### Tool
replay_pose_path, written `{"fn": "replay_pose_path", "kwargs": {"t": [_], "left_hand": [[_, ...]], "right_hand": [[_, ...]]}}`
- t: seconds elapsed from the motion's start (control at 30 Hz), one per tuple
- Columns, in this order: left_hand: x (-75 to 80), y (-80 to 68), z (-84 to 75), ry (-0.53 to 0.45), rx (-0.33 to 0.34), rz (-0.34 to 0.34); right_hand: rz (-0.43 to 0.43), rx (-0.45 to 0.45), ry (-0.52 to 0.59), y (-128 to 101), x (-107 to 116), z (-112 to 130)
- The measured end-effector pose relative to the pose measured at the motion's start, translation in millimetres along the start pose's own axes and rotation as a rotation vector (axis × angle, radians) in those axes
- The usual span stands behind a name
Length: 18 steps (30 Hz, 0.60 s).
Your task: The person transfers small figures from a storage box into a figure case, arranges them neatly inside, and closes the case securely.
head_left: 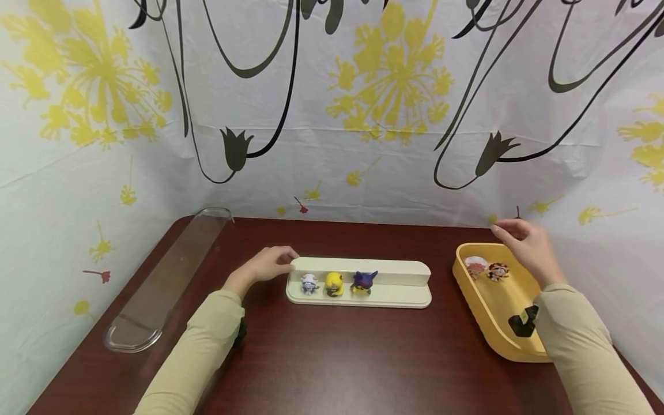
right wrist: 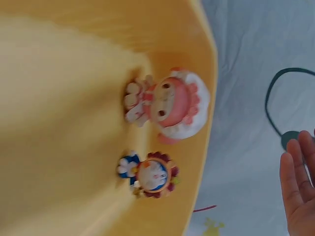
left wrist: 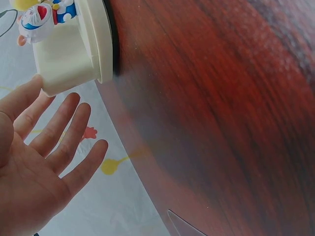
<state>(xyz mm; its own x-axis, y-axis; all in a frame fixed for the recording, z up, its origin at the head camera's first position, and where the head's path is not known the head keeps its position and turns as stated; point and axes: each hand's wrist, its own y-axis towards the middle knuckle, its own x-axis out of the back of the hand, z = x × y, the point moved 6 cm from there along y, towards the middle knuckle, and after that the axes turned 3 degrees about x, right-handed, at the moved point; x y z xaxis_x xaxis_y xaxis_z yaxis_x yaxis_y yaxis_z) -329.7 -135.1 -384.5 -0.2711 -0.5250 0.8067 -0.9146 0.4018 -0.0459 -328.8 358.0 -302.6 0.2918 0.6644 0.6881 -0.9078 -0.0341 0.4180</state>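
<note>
My left hand (head_left: 263,264) is at the left end of a cream stepped display stand (head_left: 399,293). In the left wrist view, its thumb and index finger touch the stand's end, the other fingers spread. A white-and-blue figurine (head_left: 309,284), a yellow one (head_left: 334,284) and a purple eared one (head_left: 363,282) line the stand's lower step. My right hand (head_left: 531,248), holding nothing, hovers above the far right rim of a yellow tray (head_left: 474,314). Inside sit a pink figurine with a white bonnet (right wrist: 170,104) and a smaller brown-maned figurine (right wrist: 153,175).
A long transparent cover (head_left: 168,282) lies along the table's left side. Beside my right sleeve, a dark block (head_left: 523,323) appears over the tray, probably the wrist camera. White patterned cloth (head_left: 311,109) hangs behind the dark red table (head_left: 332,357).
</note>
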Motion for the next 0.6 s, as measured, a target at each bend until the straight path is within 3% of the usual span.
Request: {"fn": "replay_pose_path", "kwargs": {"t": [0.37,0.6], "left_hand": [[0.5,-1.0,-0.8,-0.004,-0.004,-0.004],[0.1,-0.6,-0.2,-0.011,0.002,-0.003]], "right_hand": [[0.133,-0.016,-0.008,-9,-17,-27],[0.216,-0.008,-0.078,-13,-29,-37]]}}
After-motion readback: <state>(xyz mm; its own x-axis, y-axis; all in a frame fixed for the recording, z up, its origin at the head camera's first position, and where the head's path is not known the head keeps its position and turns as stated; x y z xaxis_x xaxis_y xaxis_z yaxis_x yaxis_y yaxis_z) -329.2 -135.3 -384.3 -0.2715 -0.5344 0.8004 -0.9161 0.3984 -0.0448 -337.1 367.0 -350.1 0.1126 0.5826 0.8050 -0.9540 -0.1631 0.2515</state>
